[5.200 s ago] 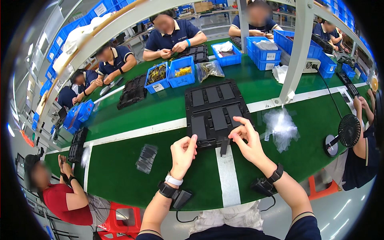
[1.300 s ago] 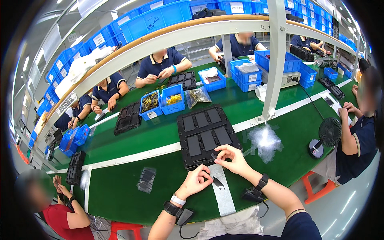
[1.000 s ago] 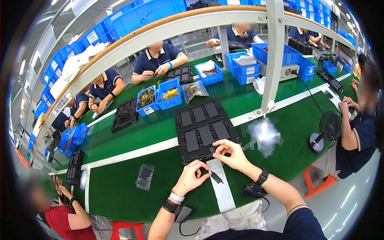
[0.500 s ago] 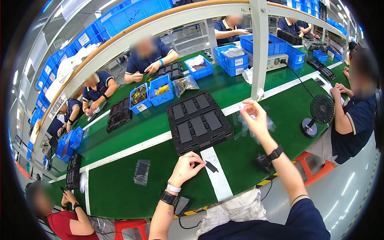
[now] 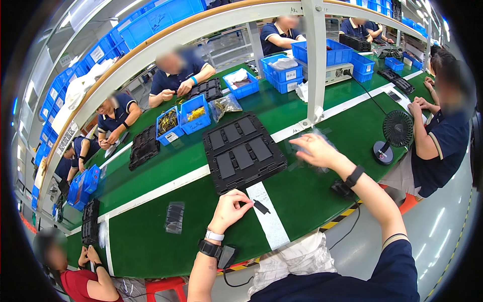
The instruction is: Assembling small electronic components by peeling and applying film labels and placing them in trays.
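The smooth green tabletop [image 5: 136, 239] bears a ridged black tray [image 5: 254, 174] of flat rectangles [image 5: 242, 156]. The right hand [image 5: 322, 151] spreads open, empty, over wispy clear film [image 5: 303, 164]; over a white band [image 5: 274, 230], the left hand [image 5: 229, 211] pinches a thin black strip [image 5: 261, 207].

The felt-like, deep green worktop [image 5: 136, 246] carries plain white strips, the near one [image 5: 274, 232] set behind a small flat black piece [image 5: 261, 207]. In the middle, a black plastic tray [image 5: 256, 173] frames charcoal-grey rectangular slabs [image 5: 243, 156]. Farther off I see bright blue plastic bins [image 5: 197, 125], one showing yellow bits [image 5: 195, 114], its left neighbour black-and-yellow ones [image 5: 167, 122]. The round desk fan [image 5: 397, 127] at right is black. Near me are a white wristband [image 5: 215, 235], a navy sleeve [image 5: 395, 267] with cream edging, and yellow-and-black striped edge tape [image 5: 341, 217]; at left, a red shirt [image 5: 78, 286].
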Tool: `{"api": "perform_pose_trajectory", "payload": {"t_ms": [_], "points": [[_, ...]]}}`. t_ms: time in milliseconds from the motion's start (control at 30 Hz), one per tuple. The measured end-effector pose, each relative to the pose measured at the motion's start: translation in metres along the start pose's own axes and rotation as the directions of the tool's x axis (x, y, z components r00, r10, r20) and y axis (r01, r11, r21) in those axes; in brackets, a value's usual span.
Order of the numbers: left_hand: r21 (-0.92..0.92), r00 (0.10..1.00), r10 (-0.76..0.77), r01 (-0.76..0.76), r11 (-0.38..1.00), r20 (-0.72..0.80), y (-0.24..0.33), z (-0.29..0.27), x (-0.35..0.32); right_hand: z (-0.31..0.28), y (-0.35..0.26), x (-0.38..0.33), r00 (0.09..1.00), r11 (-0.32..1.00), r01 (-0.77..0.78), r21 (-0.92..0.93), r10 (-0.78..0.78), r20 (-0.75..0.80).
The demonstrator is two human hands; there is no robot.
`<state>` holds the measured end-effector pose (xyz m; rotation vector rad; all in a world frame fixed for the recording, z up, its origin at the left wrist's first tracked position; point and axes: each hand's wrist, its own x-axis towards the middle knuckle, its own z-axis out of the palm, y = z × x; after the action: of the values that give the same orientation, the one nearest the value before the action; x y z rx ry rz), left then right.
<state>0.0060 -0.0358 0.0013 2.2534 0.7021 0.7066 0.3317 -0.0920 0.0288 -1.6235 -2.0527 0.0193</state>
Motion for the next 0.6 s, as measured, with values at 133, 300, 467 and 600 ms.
{"api": "perform_pose_trajectory", "payload": {"t_ms": [133,300,467,600], "points": [[0.017,1.0,-0.011,0.01,1.0,0.017,0.001,0.001,0.002,0.02,0.003,0.003,0.979,0.991,-0.053,-0.119,0.075,0.189],[0.003,1.0,-0.009,0.009,1.0,0.009,-0.002,0.001,-0.001,-0.007,0.006,-0.012,0.965,0.968,-0.1,-0.23,0.15,0.213],[0.005,1.0,-0.014,0.014,1.0,0.019,0.0,0.001,-0.001,0.001,-0.011,-0.032,0.98,0.978,0.069,-0.198,-0.029,0.199],[-0.002,1.0,-0.004,0.004,1.0,0.01,-0.001,-0.001,-0.002,0.003,-0.015,-0.046,0.967,0.968,-0.022,-0.25,0.084,0.241]]}}
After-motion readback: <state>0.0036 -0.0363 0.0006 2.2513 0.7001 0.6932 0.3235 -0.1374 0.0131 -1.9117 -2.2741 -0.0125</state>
